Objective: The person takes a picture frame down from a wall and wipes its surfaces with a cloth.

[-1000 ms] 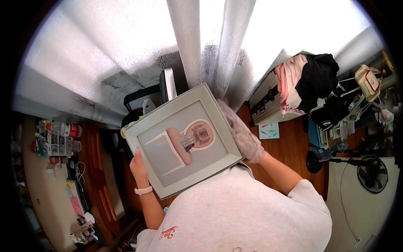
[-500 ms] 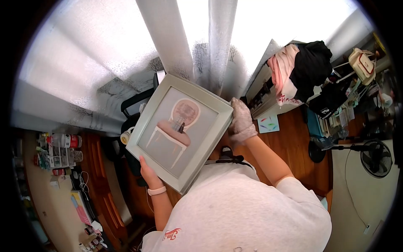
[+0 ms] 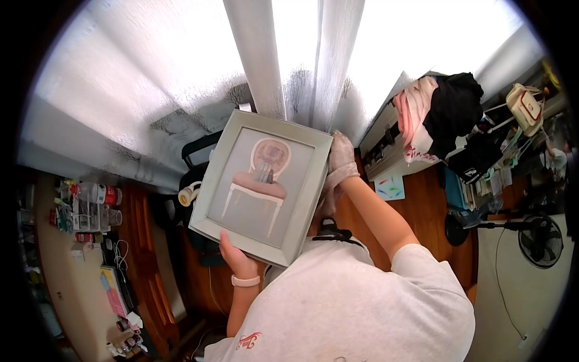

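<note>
A picture frame (image 3: 202, 224) with a wide pale grey-green border is held tilted in front of my body. Its picture shows a pink-cushioned chair with a round back. My left hand (image 3: 240, 258) grips the lower left edge, thumb on the front and fingers hidden behind; a light band is on that wrist. At the upper right edge, my right hand (image 3: 342, 152) is against the frame's side, covered by a pale fuzzy glove or cloth (image 3: 345, 168). A loose part of it hangs below the wrist. The right fingertips are hidden.
Sheer curtains (image 3: 253, 48) hang ahead, beside a dark chair (image 3: 199, 148). On the right are a cabinet (image 3: 386, 142) with clothes piled on top and a black fan (image 3: 538, 241). A desk (image 3: 78, 289) with bottles and books runs along the left.
The frame has turned slightly more upright, its lower part moving right and down. Both hands stay at its edges. A hanging end of the right hand's covering now shows.
</note>
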A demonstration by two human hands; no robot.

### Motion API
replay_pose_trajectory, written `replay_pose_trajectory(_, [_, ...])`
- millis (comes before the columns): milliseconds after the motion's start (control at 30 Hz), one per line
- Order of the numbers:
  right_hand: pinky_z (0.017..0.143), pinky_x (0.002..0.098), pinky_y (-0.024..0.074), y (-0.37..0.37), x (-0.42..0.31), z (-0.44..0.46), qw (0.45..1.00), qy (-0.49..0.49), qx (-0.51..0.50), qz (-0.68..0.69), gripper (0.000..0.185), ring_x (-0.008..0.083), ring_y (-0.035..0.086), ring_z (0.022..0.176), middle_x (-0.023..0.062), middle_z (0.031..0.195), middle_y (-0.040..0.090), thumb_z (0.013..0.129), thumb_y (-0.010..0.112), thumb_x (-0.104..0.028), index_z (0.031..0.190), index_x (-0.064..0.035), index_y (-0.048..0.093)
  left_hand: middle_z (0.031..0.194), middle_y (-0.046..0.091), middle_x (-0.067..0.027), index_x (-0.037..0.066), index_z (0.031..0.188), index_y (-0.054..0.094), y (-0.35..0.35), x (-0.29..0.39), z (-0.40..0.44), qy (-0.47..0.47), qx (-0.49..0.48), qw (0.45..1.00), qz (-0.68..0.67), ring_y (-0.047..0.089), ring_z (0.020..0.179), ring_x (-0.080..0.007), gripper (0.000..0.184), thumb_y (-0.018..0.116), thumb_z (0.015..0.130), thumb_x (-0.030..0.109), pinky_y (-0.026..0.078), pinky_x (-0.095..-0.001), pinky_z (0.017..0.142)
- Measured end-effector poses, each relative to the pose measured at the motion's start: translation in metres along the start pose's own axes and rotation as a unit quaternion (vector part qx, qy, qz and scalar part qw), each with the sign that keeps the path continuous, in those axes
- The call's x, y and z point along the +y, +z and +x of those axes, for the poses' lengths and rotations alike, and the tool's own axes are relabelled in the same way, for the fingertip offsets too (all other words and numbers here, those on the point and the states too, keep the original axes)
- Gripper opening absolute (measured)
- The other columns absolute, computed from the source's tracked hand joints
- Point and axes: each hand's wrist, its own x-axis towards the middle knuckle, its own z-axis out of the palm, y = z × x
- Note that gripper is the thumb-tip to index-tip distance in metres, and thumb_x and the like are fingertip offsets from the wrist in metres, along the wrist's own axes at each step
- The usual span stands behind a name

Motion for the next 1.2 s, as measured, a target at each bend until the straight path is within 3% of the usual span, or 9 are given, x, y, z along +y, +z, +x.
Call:
replay_pose_trajectory(100, [0.077, 0.0345, 0.0452, 0.007, 0.006, 0.041, 0.901, 0.247, -0.084, 0.348, 0.039, 0.0234, 0.057, 0.084, 0.0161, 0.093, 0.062, 0.091, 0.044, -0.029, 0.103, 0.0062, 0.057, 0.123, 0.048, -0.0104, -0.002, 0.12, 0.042, 0.002, 0.005, 0.01, -0.041, -0.001, 0.999, 0.016, 0.048, 0.11, -0.0208, 0.04, 0.056, 0.09, 0.022, 0.039, -0.034, 0.094])
replay_pose_trajectory(233, [0.078, 0.032, 0.0448, 0.012, 0.002, 0.075, 0.845, 0.354, -0.112, 0.385, 0.043, 0.0225, 0.056, 0.086, 0.0145, 0.097, 0.061, 0.091, 0.048, -0.031, 0.105, 0.009, 0.055, 0.104, 0.05, -0.0064, 0.001, 0.112, 0.045, 0.001, 0.053, 0.068, 0.235, 0.023, 0.939, 0.251, 0.049, 0.094, -0.0141, 0.035, 0.062, 0.087, 0.021, 0.041, -0.027, 0.085])
replay_pose_trajectory(300, [0.082, 0.0332, 0.0451, 0.011, 0.008, 0.073, 0.848, 0.344, -0.129, 0.381, 0.039, 0.0255, 0.058, 0.091, 0.0166, 0.101, 0.061, 0.09, 0.05, -0.027, 0.108, 0.0069, 0.055, 0.094, 0.055, -0.0044, 0.0, 0.105, 0.052, 0.001, 0.08, 0.096, 0.108, -0.125, 0.925, 0.342, 0.051, 0.084, -0.0141, 0.034, 0.061, 0.088, 0.028, 0.042, -0.0243, 0.078])
replay_pose_trajectory(367, [0.09, 0.0337, 0.0436, 0.033, 0.042, 0.069, 0.972, -0.17, -0.132, -0.095, 0.038, 0.0293, 0.057, 0.102, 0.0185, 0.103, 0.061, 0.087, 0.052, -0.023, 0.114, 0.0035, 0.054, 0.086, 0.058, -0.0027, -0.002, 0.098, 0.057, 0.02, 0.09, 0.104, 0.008, -0.161, 0.92, 0.358, 0.053, 0.079, -0.013, 0.036, 0.058, 0.089, 0.034, 0.042, -0.0235, 0.073])
replay_pose_trajectory(400, [0.095, 0.0349, 0.0419, 0.037, 0.038, 0.064, 0.968, -0.197, -0.147, -0.049, 0.038, 0.0325, 0.053, 0.11, 0.02, 0.111, 0.057, 0.086, 0.052, -0.017, 0.12, 0.0003, 0.05, 0.087, 0.059, -0.0033, -0.002, 0.097, 0.058, 0.022, 0.084, 0.115, 0.051, -0.166, 0.869, 0.463, 0.053, 0.08, -0.0126, 0.039, 0.057, 0.089, 0.035, 0.042, -0.0241, 0.074])
replay_pose_trajectory(500, [0.087, 0.0395, 0.0457, 0.014, -0.018, 0.031, 0.968, -0.196, -0.089, -0.131, 0.025, 0.0335, 0.057, 0.1, 0.02, 0.104, 0.06, 0.085, 0.045, -0.009, 0.107, -0.0003, 0.054, 0.089, 0.061, -0.0045, -0.005, 0.094, 0.061, 0.03, 0.082, 0.112, 0.025, -0.156, 0.76, 0.631, 0.053, 0.082, -0.0128, 0.042, 0.055, 0.09, 0.037, 0.042, -0.0268, 0.074])
replay_pose_trajectory(567, [0.082, 0.0431, 0.0481, 0.015, -0.03, 0.028, 0.966, -0.187, -0.06, -0.168, 0.022, 0.0337, 0.06, 0.095, 0.0199, 0.101, 0.061, 0.086, 0.039, -0.005, 0.1, -0.0006, 0.056, 0.099, 0.061, -0.0061, -0.007, 0.106, 0.059, 0.0, 0.061, 0.132, -0.04, -0.24, 0.852, 0.463, 0.053, 0.087, -0.012, 0.049, 0.05, 0.092, 0.039, 0.041, -0.025, 0.079])
replay_pose_trajectory(1000, [0.082, 0.0381, 0.0447, 0.021, -0.005, 0.041, 0.977, 0.007, -0.19, -0.096, 0.023, 0.0338, 0.056, 0.093, 0.0183, 0.096, 0.059, 0.088, 0.044, -0.017, 0.097, -0.0005, 0.058, 0.082, 0.059, -0.0009, -0.006, 0.097, 0.06, 0.007, 0.077, 0.095, -0.071, -0.229, 0.855, 0.46, 0.051, 0.07, -0.0071, 0.045, 0.054, 0.091, 0.039, 0.041, -0.0206, 0.065])
replay_pose_trajectory(1200, [0.082, 0.0378, 0.0481, 0.03, -0.003, 0.042, 0.97, -0.153, -0.165, -0.09, 0.019, 0.0334, 0.058, 0.097, 0.0195, 0.096, 0.061, 0.08, 0.053, -0.004, 0.098, -0.0032, 0.058, 0.085, 0.06, -0.0013, -0.006, 0.099, 0.059, -0.024, 0.056, 0.101, -0.04, -0.212, 0.888, 0.406, 0.051, 0.073, -0.0085, 0.044, 0.055, 0.091, 0.037, 0.042, -0.0215, 0.067])
